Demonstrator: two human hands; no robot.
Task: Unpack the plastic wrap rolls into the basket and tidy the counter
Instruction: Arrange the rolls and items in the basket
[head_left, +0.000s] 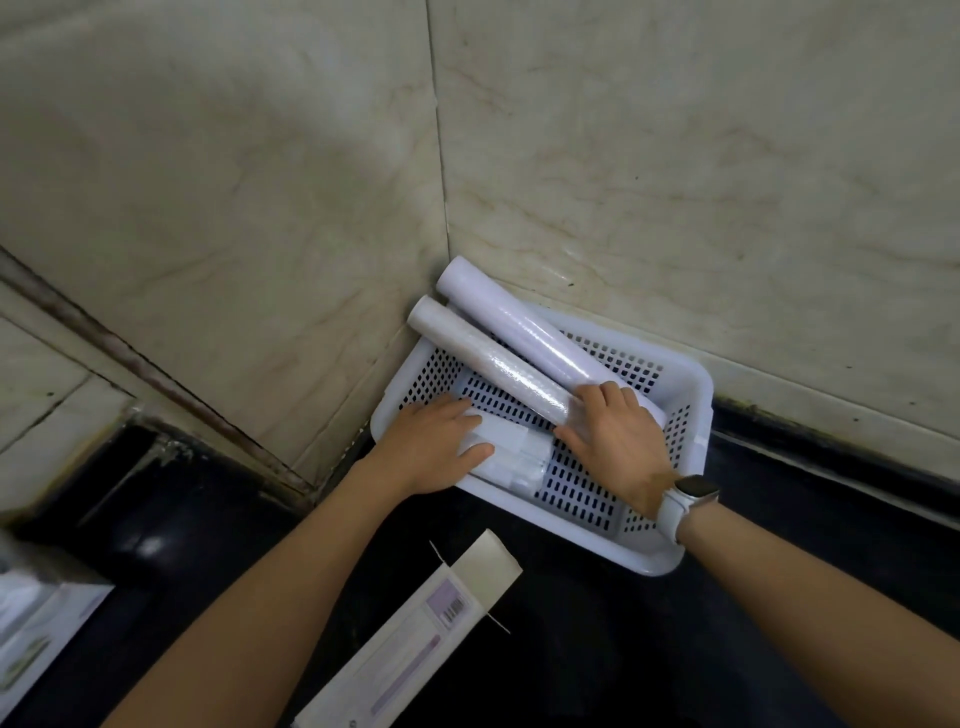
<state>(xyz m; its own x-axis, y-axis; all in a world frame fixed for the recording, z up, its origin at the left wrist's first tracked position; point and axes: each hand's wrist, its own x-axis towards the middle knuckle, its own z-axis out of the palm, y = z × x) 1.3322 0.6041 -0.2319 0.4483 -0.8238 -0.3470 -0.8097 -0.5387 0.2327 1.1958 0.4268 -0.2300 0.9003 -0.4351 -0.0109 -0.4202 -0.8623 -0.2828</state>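
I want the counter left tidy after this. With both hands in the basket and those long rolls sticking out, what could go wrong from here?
1. The two long rolls lean over the far corner of the basket against the wall; when the right hand lets go, they might slide or tip out.
2. The left hand presses white packets down; they may shift under the rolls.
3. The opened box lies on the dark counter and could be forgotten.

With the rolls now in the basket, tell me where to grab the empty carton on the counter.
Grip the carton across its narrow width near the middle, coming from above. It lies flat on the black counter, long and slim, and its open flap end looks too floppy to hold.
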